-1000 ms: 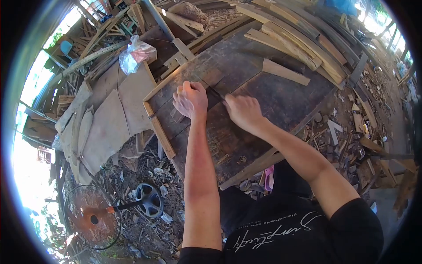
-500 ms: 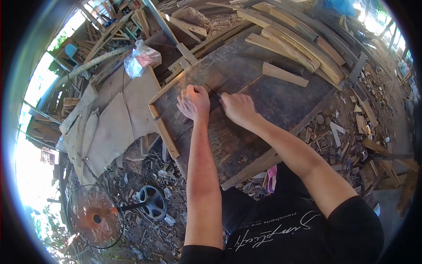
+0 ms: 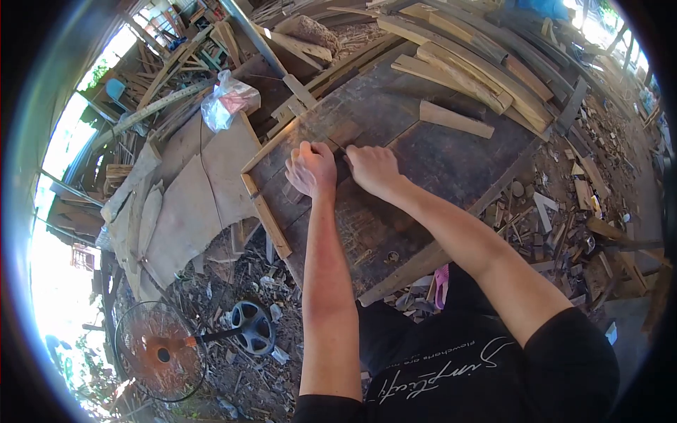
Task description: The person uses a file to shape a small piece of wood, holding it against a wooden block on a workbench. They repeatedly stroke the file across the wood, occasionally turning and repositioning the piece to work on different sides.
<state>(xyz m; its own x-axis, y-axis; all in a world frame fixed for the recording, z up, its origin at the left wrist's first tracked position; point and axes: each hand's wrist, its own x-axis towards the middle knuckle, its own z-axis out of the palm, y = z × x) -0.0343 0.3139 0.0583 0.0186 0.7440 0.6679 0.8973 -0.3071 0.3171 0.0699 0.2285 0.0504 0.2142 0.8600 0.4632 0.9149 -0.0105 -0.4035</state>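
Observation:
Over the dark wooden tabletop (image 3: 451, 169), my left hand (image 3: 312, 169) is closed, with its fingers curled. What it holds, if anything, is hidden. Close beside it on the right, my right hand (image 3: 372, 168) is clenched, thumb side toward the left hand. A thin dark thing shows faintly at its left edge, too small to name. Just beyond the hands lies a flat brown wood block (image 3: 345, 132). A piece of brown wood (image 3: 291, 192) shows partly from under my left hand.
Wooden strips (image 3: 266, 215) edge the table's left side. Long planks (image 3: 465, 74) are stacked at the back right, near a loose tapered board (image 3: 456, 120). A plastic bag (image 3: 229, 100) sits at the back left. A fan (image 3: 161, 351) stands on the littered ground, lower left.
My right hand has shifted left, nearer my left hand, which stays almost in place. The whole view has moved slightly.

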